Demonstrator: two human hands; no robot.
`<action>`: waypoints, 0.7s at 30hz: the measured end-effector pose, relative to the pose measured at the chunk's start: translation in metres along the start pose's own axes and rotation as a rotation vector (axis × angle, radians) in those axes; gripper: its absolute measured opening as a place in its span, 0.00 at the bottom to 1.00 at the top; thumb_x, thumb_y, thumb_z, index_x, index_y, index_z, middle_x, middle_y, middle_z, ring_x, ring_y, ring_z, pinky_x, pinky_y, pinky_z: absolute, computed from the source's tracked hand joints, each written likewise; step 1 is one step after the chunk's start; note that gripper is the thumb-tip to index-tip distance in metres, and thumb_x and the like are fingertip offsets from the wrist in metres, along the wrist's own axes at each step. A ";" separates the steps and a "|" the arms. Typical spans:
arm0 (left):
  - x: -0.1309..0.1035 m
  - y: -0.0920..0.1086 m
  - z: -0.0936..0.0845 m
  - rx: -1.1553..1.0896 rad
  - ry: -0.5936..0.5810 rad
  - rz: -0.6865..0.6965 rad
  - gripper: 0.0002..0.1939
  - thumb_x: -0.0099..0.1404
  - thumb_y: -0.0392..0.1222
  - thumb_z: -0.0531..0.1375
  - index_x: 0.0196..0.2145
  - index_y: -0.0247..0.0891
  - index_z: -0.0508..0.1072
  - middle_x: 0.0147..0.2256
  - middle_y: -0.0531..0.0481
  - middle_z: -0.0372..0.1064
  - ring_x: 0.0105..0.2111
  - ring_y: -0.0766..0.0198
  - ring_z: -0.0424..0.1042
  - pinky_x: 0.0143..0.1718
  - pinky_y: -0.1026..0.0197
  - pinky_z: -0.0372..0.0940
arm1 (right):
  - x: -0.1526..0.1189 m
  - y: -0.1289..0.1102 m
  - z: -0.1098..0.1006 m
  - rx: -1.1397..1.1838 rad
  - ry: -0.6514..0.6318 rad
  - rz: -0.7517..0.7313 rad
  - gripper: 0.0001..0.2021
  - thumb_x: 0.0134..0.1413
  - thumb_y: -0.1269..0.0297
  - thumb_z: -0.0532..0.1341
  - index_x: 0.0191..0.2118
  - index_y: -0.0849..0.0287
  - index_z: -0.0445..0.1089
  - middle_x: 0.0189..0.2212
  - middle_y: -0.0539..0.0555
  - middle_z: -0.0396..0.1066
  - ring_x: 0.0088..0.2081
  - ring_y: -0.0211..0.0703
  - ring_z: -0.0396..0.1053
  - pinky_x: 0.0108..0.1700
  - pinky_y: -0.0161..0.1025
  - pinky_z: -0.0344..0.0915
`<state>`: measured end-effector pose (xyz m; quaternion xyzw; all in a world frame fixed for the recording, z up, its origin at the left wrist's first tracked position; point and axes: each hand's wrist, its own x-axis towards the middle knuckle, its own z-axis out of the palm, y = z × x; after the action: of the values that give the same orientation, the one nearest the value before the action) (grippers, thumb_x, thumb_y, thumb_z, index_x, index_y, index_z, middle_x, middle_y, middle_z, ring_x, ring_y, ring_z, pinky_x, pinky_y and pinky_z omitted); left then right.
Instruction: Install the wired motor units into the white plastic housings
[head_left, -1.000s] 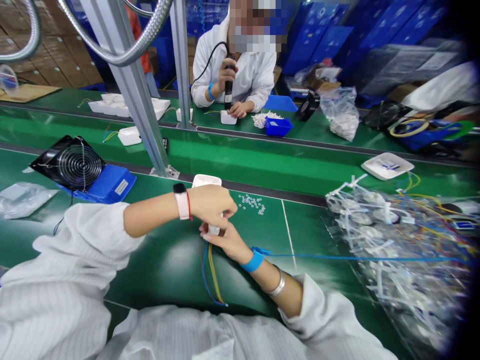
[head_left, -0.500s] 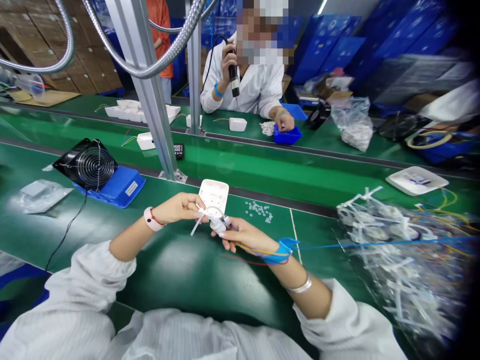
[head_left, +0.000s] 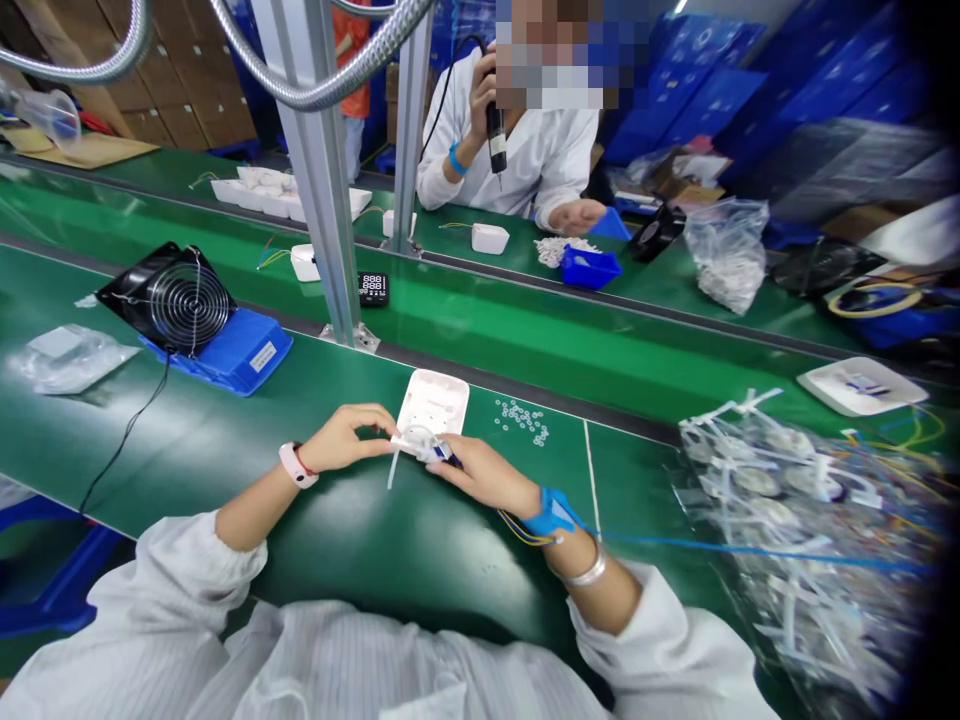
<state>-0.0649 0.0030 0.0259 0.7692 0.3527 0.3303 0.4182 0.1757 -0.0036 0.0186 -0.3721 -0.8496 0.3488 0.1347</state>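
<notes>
In front of me a white plastic shell [head_left: 435,400] lies open side up on the green bench. My left hand [head_left: 349,438] is closed in a pinch at the shell's lower left corner. My right hand [head_left: 487,475] grips a small white part with a tube [head_left: 421,440], holding it over the shell's near end. A dark blue piece shows by the right fingertips, and a white strip hangs from the part over the shell's near edge. Thin coloured wires [head_left: 525,530] trail under my right wrist. Small white rings [head_left: 521,418] lie scattered right of the shell.
Bagged tubes and wires [head_left: 810,540] cover the right side. A fan [head_left: 187,300] rests on a blue bin [head_left: 251,350] at left. A metal post [head_left: 315,170] rises beyond the shell. Across the belt, a person holds an electric screwdriver [head_left: 496,135]. A blue cord runs from my right wrist.
Both hands have lowered the white part from in front of the shell onto its near end. My left fingers have moved from the tube to the shell's corner. The view has shifted slightly.
</notes>
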 end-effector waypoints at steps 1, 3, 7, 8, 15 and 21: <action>-0.004 0.002 0.002 -0.017 -0.029 0.013 0.09 0.58 0.43 0.62 0.32 0.34 0.74 0.32 0.45 0.71 0.33 0.65 0.69 0.38 0.61 0.63 | -0.007 -0.002 0.000 0.045 -0.034 -0.030 0.09 0.57 0.61 0.55 0.37 0.62 0.67 0.34 0.56 0.71 0.33 0.41 0.66 0.36 0.36 0.60; -0.009 0.008 0.009 -0.066 -0.081 0.037 0.08 0.58 0.43 0.62 0.32 0.34 0.75 0.32 0.45 0.72 0.34 0.63 0.70 0.39 0.60 0.64 | -0.021 -0.005 -0.002 0.149 -0.111 -0.059 0.10 0.58 0.60 0.54 0.35 0.62 0.67 0.29 0.52 0.69 0.29 0.37 0.63 0.33 0.34 0.59; -0.009 0.028 0.023 -0.202 -0.105 0.058 0.11 0.58 0.46 0.62 0.30 0.34 0.75 0.30 0.44 0.73 0.33 0.62 0.71 0.38 0.60 0.65 | -0.044 -0.010 -0.005 0.428 -0.178 0.029 0.13 0.58 0.57 0.53 0.35 0.62 0.68 0.21 0.47 0.64 0.22 0.32 0.57 0.25 0.30 0.55; -0.007 0.034 0.026 -0.241 -0.124 0.061 0.12 0.58 0.47 0.62 0.30 0.33 0.75 0.30 0.44 0.73 0.33 0.62 0.71 0.37 0.60 0.65 | -0.047 -0.012 -0.006 0.513 -0.172 0.058 0.14 0.58 0.56 0.54 0.37 0.63 0.68 0.22 0.48 0.65 0.22 0.32 0.58 0.25 0.30 0.56; 0.004 0.058 0.028 -0.449 -0.203 -0.060 0.16 0.57 0.51 0.61 0.29 0.31 0.71 0.25 0.48 0.72 0.24 0.68 0.69 0.28 0.67 0.64 | -0.052 -0.013 0.000 1.061 0.006 0.159 0.19 0.53 0.52 0.59 0.43 0.62 0.70 0.29 0.53 0.69 0.29 0.35 0.63 0.32 0.35 0.61; -0.016 0.042 0.031 -0.604 -0.219 -0.260 0.19 0.55 0.53 0.63 0.28 0.31 0.69 0.25 0.47 0.72 0.25 0.67 0.70 0.28 0.66 0.65 | -0.053 -0.005 -0.008 0.935 -0.221 0.202 0.19 0.53 0.53 0.59 0.42 0.64 0.71 0.27 0.52 0.68 0.23 0.30 0.57 0.26 0.32 0.57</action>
<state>-0.0371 -0.0395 0.0456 0.5901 0.2870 0.2795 0.7009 0.2132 -0.0400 0.0291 -0.3131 -0.5707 0.7416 0.1620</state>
